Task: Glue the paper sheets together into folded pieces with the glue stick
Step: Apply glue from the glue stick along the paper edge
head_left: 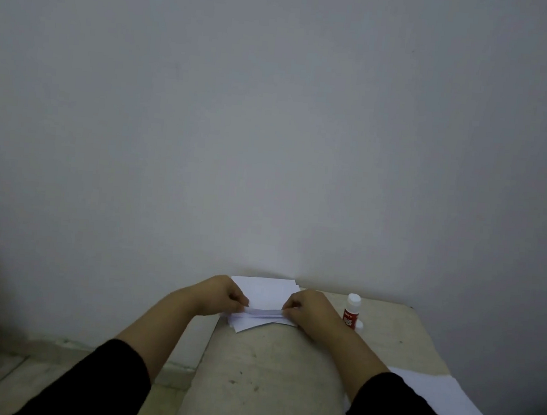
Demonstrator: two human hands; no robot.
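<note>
Head view: pale, stained desk [271, 366] pushed against a plain grey wall [274, 108]. At the far edge of the desk lies a small stack of white paper sheets [266, 291], partly folded, with a raised crease running left to right across the middle. Left hand [225, 294] has a tight grip on the left end of that crease, fingers curled and pinching the paper. Right hand [306, 308] pinches the right end the same way (both forearms bare, black sleeves lower down). Glue stick [351, 311], red label and white cap on, stands upright on the desk just beside the right wrist, untouched. A larger white sheet [440, 397] lies at the near right edge, under the right forearm.
</note>
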